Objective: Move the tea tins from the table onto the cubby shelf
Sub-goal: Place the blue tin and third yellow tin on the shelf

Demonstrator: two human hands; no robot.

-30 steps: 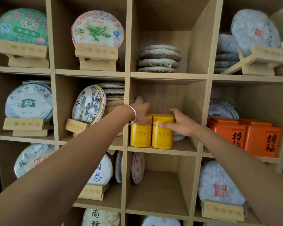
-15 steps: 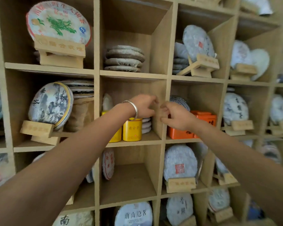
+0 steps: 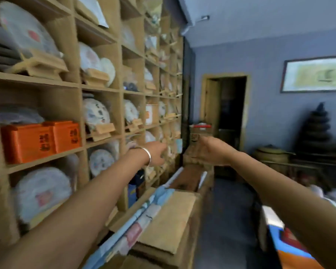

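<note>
I find left hand point(image 3: 156, 153) and right hand point(image 3: 214, 150) mid-frame, loosely open, empty, clear of the cubby shelf point(image 3: 103, 90), presumably free for more tins.

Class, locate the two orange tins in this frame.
The orange tins sit side by side in a cubby of the shelf at the left of the head view, under grey cakes, left of the left hand.
</note>
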